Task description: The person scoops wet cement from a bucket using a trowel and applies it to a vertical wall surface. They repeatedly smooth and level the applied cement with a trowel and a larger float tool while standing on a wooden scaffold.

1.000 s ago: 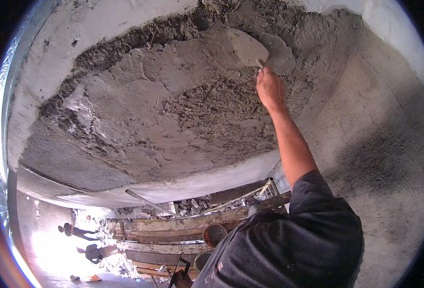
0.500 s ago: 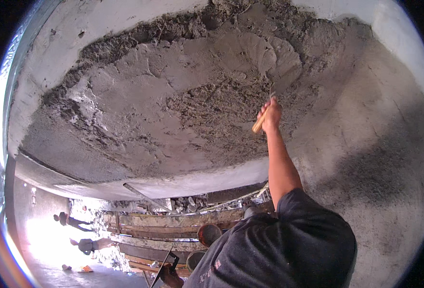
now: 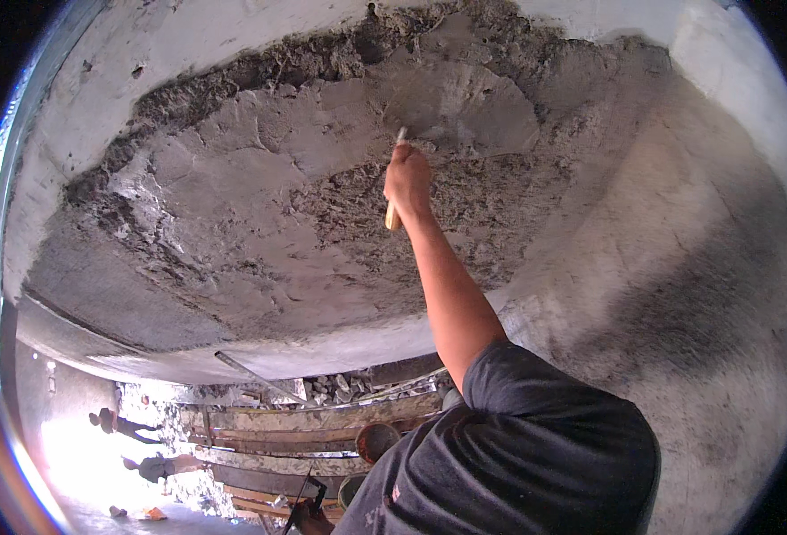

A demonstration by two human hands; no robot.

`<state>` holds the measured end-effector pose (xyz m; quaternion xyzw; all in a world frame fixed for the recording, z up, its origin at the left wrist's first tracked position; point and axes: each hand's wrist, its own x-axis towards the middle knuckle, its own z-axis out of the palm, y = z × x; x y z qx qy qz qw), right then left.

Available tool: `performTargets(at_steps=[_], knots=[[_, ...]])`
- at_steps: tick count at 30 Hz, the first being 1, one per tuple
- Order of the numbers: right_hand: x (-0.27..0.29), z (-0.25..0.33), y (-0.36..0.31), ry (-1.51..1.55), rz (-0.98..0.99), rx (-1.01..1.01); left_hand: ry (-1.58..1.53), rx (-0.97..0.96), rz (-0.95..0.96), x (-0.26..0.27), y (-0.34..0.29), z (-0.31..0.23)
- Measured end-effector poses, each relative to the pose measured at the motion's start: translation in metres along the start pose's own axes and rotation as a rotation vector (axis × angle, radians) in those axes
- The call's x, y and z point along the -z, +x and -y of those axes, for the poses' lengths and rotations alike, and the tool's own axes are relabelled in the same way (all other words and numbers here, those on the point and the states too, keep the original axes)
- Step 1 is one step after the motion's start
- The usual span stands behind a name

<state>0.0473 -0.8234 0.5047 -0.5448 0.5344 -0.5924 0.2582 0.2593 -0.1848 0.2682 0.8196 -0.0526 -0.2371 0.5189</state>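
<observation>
My right hand [image 3: 407, 181] is raised to the wall and closed round the wooden handle [image 3: 392, 218] of a trowel. Its metal shank [image 3: 401, 135] meets wet grey mortar [image 3: 460, 111]; the blade barely stands out from it. Below the hand lies a rougher, coarse patch of mortar [image 3: 358, 209]. Low down, partly hidden by my dark shirt, my left hand [image 3: 311, 519] is closed at the black handle [image 3: 318, 489] of a thin, flat plate seen nearly edge-on, a float or hawk.
Wooden planks [image 3: 313, 417] run below the wall, with rubble [image 3: 344, 388] behind them. Two buckets, one reddish [image 3: 376, 441] and one greenish [image 3: 350, 489], stand beside me. A bar [image 3: 255, 374] leans near the wall's foot. Two people [image 3: 126, 425] are at the far left, in bright light.
My right hand has swept the trowel leftward and slightly up across the wall. The mortar beneath its path looks smoother. My left hand and its plate have shifted slightly lower in the picture.
</observation>
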Motion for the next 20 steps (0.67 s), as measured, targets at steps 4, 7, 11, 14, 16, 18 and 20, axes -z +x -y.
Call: performTargets(at_steps=[4, 7, 11, 14, 16, 18, 20], knots=[[-0.017, 0.002, -0.063, -0.327, 0.308, -0.010, -0.020, -0.045, -0.058, 0.023, 0.001, 0.017], [-0.005, -0.078, -0.110, -0.437, 0.439, 0.097, 0.784, -0.714, -0.139, 0.080, 0.010, 0.065], [0.116, -0.201, -0.165, -0.682, 0.527, 0.084, -0.676, -0.129, -0.199, 0.068, -0.019, 0.053], [0.188, -0.245, -0.215, -0.777, 0.658, 0.003, -0.600, -0.111, -0.393, 0.082, -0.080, 0.040], [0.213, -0.260, -0.226, -0.975, 0.772, -0.131, -0.722, 0.028, -0.449, 0.081, -0.080, 0.052], [0.228, -0.271, -0.223, -1.001, 0.831, -0.194, -0.785, 0.047, -0.524, 0.073, -0.099, 0.069], [0.227, -0.306, -0.217, -0.914, 0.822, -0.209, -0.822, 0.023, -0.593, 0.067, -0.101, 0.090]])
